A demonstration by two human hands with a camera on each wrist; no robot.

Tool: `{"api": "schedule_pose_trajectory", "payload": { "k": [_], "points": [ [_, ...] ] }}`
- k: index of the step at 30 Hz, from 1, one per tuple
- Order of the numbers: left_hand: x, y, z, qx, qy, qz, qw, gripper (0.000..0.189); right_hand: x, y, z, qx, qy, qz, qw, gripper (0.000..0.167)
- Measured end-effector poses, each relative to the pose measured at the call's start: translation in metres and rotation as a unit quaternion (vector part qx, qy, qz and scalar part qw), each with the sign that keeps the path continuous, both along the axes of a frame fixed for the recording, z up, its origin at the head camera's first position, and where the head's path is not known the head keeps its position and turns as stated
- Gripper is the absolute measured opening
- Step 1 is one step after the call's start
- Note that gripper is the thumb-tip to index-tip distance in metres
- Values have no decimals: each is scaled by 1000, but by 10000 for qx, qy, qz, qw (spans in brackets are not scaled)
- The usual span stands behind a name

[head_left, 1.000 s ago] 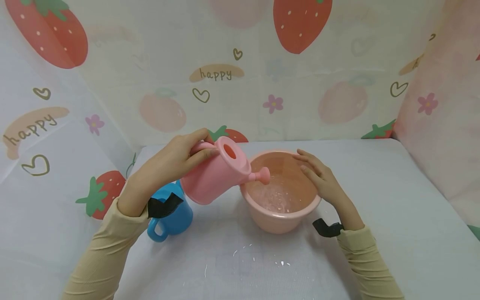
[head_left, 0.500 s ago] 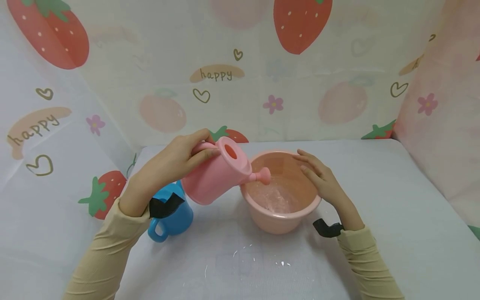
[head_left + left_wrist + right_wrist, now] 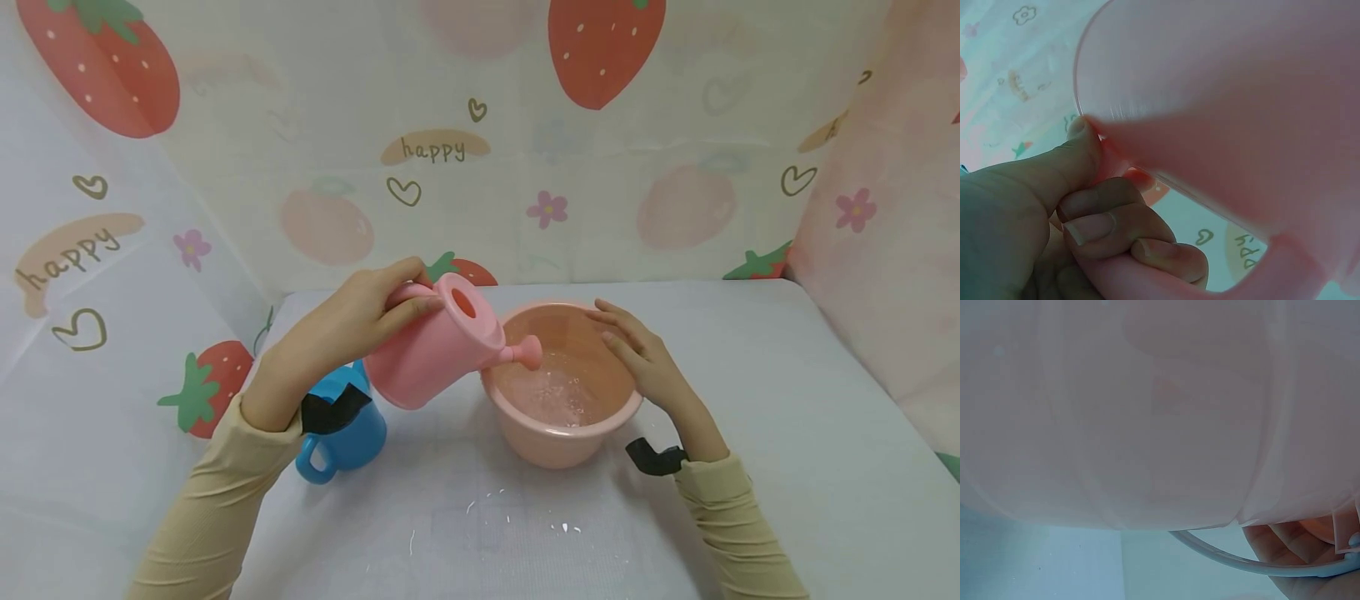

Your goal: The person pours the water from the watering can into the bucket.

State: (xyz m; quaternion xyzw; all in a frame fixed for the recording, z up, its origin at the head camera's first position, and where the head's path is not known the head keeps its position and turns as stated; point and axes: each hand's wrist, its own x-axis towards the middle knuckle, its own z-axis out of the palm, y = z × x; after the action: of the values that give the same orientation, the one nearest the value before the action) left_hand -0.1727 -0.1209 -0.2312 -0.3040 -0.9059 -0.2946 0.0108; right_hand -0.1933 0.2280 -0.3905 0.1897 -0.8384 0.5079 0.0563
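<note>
A pink watering can [image 3: 435, 350] hangs tilted in the air, its sprinkler spout [image 3: 528, 352] over a pink bucket [image 3: 551, 442]. My left hand [image 3: 348, 317] grips the can's handle; the left wrist view shows fingers curled round the handle [image 3: 1141, 275], with the thumb [image 3: 1079, 144] on the can's edge. Clear water [image 3: 558, 396] ripples inside the bucket. My right hand [image 3: 641, 354] rests over the bucket's right rim, fingers mostly straight. The right wrist view shows the bucket's wall [image 3: 1166, 425], a thin pale bail handle [image 3: 1254, 567] and part of the fingers [image 3: 1291, 544].
A blue pitcher [image 3: 348, 437] stands on the white-covered table [image 3: 450, 533], partly behind my left wrist. White specks or drops [image 3: 566, 527] lie in front of the bucket. A strawberry-print cloth [image 3: 345, 100] hangs behind and at the sides.
The water's ripples in the bucket have changed shape. The watering can and left hand have shifted very slightly to the right; the right hand and bucket stay in place.
</note>
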Motion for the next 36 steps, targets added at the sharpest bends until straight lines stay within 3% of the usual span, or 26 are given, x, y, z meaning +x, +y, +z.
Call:
{"api": "schedule_pose_trajectory", "payload": {
  "k": [36],
  "points": [
    [-3, 5, 1, -132, 106, 57, 9998, 16, -3, 1, -3, 1, 43, -20, 10000, 37]
  ]
}}
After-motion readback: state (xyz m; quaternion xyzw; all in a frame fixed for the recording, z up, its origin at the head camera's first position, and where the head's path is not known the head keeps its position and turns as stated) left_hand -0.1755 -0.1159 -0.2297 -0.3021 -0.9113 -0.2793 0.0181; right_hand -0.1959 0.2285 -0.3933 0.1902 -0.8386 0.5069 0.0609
